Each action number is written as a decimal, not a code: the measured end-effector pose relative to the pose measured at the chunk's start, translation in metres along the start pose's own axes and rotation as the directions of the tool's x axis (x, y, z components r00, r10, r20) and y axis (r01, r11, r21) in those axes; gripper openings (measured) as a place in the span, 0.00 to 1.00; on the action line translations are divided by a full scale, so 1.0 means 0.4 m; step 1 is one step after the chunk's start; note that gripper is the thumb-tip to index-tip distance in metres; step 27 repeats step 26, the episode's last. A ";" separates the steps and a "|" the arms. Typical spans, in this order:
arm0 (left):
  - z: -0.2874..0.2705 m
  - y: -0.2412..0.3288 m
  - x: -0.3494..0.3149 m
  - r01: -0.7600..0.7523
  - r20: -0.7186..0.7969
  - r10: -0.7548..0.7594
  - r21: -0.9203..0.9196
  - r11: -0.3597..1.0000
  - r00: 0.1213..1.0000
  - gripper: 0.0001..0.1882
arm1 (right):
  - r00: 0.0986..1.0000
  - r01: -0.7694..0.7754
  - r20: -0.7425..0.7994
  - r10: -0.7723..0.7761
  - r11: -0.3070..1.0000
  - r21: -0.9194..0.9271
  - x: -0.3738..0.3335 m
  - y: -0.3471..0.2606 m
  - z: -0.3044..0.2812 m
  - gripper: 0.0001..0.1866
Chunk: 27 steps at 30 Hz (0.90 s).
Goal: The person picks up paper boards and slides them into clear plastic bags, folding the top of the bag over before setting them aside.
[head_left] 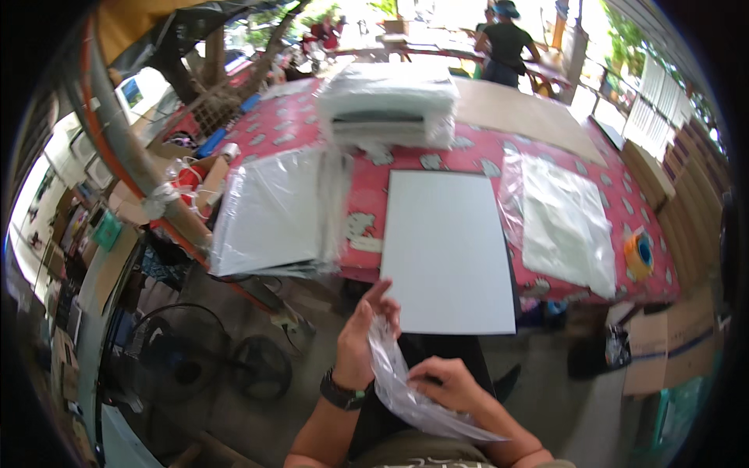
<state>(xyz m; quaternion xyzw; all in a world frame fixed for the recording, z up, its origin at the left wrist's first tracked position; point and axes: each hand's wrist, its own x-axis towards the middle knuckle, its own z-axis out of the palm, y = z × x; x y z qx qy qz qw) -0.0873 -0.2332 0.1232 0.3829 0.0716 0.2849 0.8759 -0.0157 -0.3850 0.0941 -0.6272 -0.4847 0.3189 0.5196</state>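
Note:
A crumpled clear plastic bag [394, 382] hangs between my hands, close to my lap. My left hand [363, 335], with a dark watch on its wrist, grips the bag's upper end, its index finger pointing up. Lower down, my right hand [451, 384] has its fingers curled on the bag's side. Just beyond them, a white rectangular board [446, 249] with a dark edge lies on the table and juts over its front edge. A stack of plastic-wrapped white sheets [271, 209] is to the left. Flat clear bags [566, 222] lie to the right.
The table has a red patterned cloth [363, 195]. A tall plastic-wrapped stack [388, 105] stands at its back, beside a brown board [523, 117]. An orange tape roll [638, 253] sits at right. A pole [129, 140], fan [175, 355] and cardboard boxes [671, 343] flank it. People [505, 47] stand beyond.

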 end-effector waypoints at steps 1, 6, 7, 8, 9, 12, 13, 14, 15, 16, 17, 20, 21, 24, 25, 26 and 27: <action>-0.003 -0.017 0.013 0.026 0.060 -0.022 -0.064 0.998 0.998 0.27 | 0.995 0.045 -0.084 -0.052 0.996 -0.082 -0.007 -0.001 -0.019 0.07; 0.071 -0.090 0.030 0.153 0.168 -0.148 -0.018 0.988 0.975 0.28 | 0.822 0.084 -0.556 0.123 0.940 0.332 -0.026 -0.020 -0.092 0.06; 0.096 -0.097 0.026 0.152 0.169 -0.152 0.014 0.988 0.974 0.28 | 0.844 0.065 -0.526 0.106 0.953 0.297 -0.026 -0.031 -0.100 0.06; 0.116 -0.104 0.024 0.147 0.173 -0.153 0.051 0.988 0.973 0.29 | 0.865 0.053 -0.495 0.086 0.964 0.260 -0.025 -0.043 -0.108 0.07; 0.121 -0.116 0.022 0.123 0.209 -0.145 0.115 0.986 0.967 0.29 | 0.885 0.042 -0.461 0.067 0.974 0.223 -0.026 -0.047 -0.114 0.08; 0.140 -0.131 0.018 0.100 0.237 -0.144 0.191 0.977 0.961 0.29 | 0.900 -0.074 -0.408 0.155 0.976 0.206 -0.030 -0.033 -0.122 0.11; 0.137 -0.139 0.017 0.097 0.200 -0.124 0.141 0.985 0.972 0.29 | 0.874 -0.003 -0.477 0.091 0.983 0.181 -0.031 -0.020 -0.122 0.12; 0.133 -0.143 0.012 0.094 0.192 -0.148 0.263 0.960 0.970 0.28 | 0.871 -0.014 -0.482 0.093 0.986 0.164 -0.037 -0.010 -0.128 0.12; 0.127 -0.144 0.005 0.090 0.182 -0.170 0.381 0.920 0.968 0.27 | 0.868 -0.026 -0.487 0.095 0.989 0.146 -0.044 0.001 -0.137 0.11; 0.122 -0.145 -0.001 0.084 0.172 -0.191 0.494 0.866 0.966 0.26 | 0.865 -0.038 -0.492 0.097 0.991 0.129 -0.049 0.009 -0.140 0.11; 0.110 -0.153 -0.005 0.158 0.062 -0.202 0.415 0.896 0.977 0.21 | 0.846 0.029 -0.530 0.046 0.991 0.133 -0.050 0.014 -0.136 0.08; 0.091 -0.163 -0.010 0.202 -0.028 -0.204 0.315 0.927 0.979 0.17 | 0.784 0.036 -0.616 0.075 0.986 0.165 -0.055 0.023 -0.148 0.06; 0.084 -0.167 -0.012 0.216 -0.021 -0.220 0.296 0.931 0.975 0.16 | 0.793 0.010 -0.607 0.054 0.995 0.101 -0.057 0.024 -0.157 0.04; 0.074 -0.177 -0.017 0.267 0.017 -0.279 0.238 0.934 0.960 0.16 | 0.779 0.090 -0.627 0.036 0.982 0.168 -0.054 0.037 -0.152 0.04; 0.073 -0.177 -0.017 0.290 0.038 -0.306 0.224 0.930 0.951 0.16 | 0.784 0.078 -0.621 0.001 0.992 0.099 -0.054 0.047 -0.152 0.04; 0.074 -0.178 -0.017 0.313 0.060 -0.332 0.209 0.927 0.941 0.16 | 0.791 0.066 -0.611 -0.035 0.997 0.028 -0.053 0.061 -0.153 0.05; 0.074 -0.178 -0.017 0.313 0.060 -0.332 0.209 0.927 0.941 0.16 | 0.791 0.066 -0.611 -0.035 0.997 0.028 -0.053 0.061 -0.153 0.05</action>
